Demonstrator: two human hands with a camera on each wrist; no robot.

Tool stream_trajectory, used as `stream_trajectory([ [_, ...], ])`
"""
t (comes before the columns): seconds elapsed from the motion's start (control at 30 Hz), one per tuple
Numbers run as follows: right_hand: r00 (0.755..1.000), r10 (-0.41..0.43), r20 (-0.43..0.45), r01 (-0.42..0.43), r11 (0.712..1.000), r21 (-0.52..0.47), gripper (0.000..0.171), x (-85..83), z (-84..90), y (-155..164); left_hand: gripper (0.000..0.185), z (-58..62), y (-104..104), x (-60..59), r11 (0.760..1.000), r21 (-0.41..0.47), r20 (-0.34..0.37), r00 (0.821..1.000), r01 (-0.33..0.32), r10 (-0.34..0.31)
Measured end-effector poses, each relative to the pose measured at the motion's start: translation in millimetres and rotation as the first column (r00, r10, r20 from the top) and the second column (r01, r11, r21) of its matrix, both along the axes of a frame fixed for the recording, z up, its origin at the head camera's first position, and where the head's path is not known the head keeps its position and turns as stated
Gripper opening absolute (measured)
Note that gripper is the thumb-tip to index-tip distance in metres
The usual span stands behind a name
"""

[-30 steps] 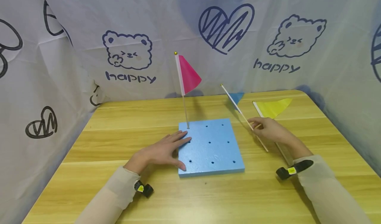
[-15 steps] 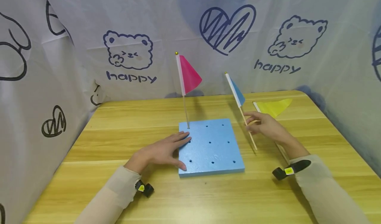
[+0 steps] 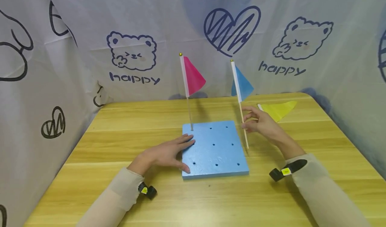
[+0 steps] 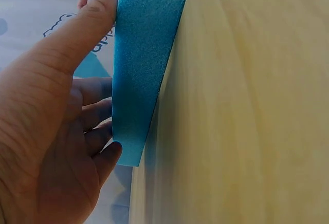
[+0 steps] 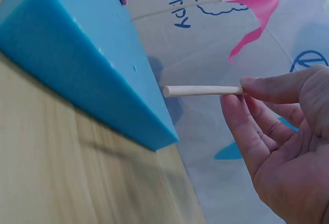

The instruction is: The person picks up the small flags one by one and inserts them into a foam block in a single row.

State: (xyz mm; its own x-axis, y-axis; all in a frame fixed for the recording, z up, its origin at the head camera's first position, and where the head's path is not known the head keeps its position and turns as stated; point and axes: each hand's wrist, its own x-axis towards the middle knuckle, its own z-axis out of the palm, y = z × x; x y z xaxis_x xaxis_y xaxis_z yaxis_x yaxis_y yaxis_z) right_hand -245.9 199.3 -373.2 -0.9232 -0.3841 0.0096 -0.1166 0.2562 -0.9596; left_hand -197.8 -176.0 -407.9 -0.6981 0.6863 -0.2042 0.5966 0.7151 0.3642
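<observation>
A light-blue foam board point(image 3: 205, 153) with several small holes lies on the table. My left hand point(image 3: 167, 152) rests on its left edge, fingers spread over the top, and in the left wrist view the thumb and fingertips touch the board point(image 4: 144, 54). In the board's far-left hole stands a pink flag point(image 3: 194, 77) on a thin stick. Just right of the board, my right hand point(image 3: 260, 123) pinches the wooden stick of a blue flag point(image 3: 243, 86) between thumb and fingers. That flag is nearly upright; the stick's lower end point(image 5: 177, 91) hangs free beside the board.
Behind my right hand a yellow flag point(image 3: 278, 110) lies on the wooden table point(image 3: 135, 120), its stick mostly hidden by the hand and arm. A white cloth point(image 3: 175, 36) with drawn bears and hearts hangs behind and at the sides.
My right hand has moved left toward the board with the blue flag, which has risen from a slant to nearly upright. The left hand stays on the board.
</observation>
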Motion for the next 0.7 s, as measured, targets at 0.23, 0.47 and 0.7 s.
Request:
stream_trajectory([
  [0.23,0.999,0.023,-0.037,-0.022,1.0,0.018,0.056,-3.3,2.7,-16,0.11,0.3,-4,-1.4,0.999,0.032,0.024,1.0,0.01,-0.011],
  [0.47,0.998,0.02,-0.052,-0.02,1.0,-0.009,0.049,-7.5,6.1,-34,0.11,-0.3,-6,-1.3,1.0,0.017,-0.002,1.0,0.018,-0.018],
  [0.7,0.995,-0.018,-0.098,0.014,0.999,-0.039,0.049,-14.0,8.0,-51,0.109,-0.2,-7,0.5,0.999,-0.051,-0.048,0.999,-0.006,0.004],
])
